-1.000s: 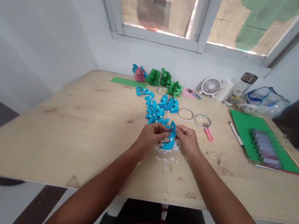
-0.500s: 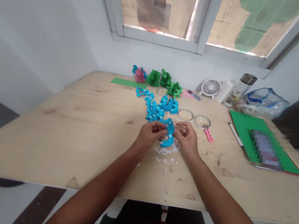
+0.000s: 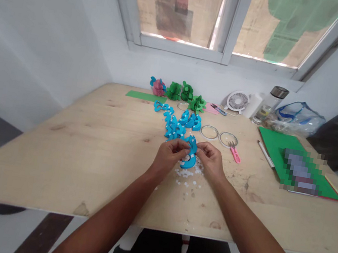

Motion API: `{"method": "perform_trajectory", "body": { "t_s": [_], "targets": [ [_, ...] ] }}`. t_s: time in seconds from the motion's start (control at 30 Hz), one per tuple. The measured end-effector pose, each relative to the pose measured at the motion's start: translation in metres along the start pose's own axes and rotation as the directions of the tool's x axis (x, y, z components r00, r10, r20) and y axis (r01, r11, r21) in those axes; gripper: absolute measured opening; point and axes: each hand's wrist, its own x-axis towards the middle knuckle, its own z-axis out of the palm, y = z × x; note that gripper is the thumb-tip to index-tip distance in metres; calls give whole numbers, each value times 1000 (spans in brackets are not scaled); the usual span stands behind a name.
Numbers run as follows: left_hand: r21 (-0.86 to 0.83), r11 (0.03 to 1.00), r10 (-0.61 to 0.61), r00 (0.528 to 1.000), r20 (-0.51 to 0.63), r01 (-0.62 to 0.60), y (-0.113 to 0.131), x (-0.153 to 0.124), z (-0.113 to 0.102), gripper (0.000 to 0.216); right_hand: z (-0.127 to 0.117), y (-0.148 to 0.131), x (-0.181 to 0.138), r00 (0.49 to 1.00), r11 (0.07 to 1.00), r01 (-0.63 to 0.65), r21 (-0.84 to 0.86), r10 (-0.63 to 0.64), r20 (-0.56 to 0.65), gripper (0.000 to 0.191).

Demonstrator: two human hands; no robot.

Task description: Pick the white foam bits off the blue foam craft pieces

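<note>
Between my hands is a curved blue paper cutout with small white patches on it, held just above the table. My left hand pinches its left side between thumb and fingers. At its right edge, the thumb and fingers of my right hand are pressed together on the cutout. Small white paper scraps lie scattered below. Beyond my hands sit several more blue paper cutouts, also with white patches.
Tape rolls and pink-handled snips lie right of the cutouts. Green and pink paper shapes stand along the wall, with a small fan and bottle. Green sheets and a marker are at right.
My right hand has moved slightly down, nearer the blue cutout's edge. The left hand keeps its pinch. The whole view has shifted slightly.
</note>
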Motion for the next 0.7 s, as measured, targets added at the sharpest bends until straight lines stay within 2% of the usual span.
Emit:
{"method": "perform_trajectory", "body": {
  "t_s": [0.17, 0.33, 0.7],
  "targets": [
    [36, 999, 16, 1000, -5, -16, 1, 0, 0, 18, -2, -4, 0, 1000, 998, 24, -50, -24, -9, 21],
    [59, 998, 22, 1000, 3, -22, 4, -2, 1, 19, 1, -3, -1, 998, 999, -41, 19, 42, -42, 22],
    [67, 997, 24, 998, 53, -27, 0, 0, -1, 24, 0, -2, 1, 995, 995, -78, 61, 82, -61, 23]
  ]
}}
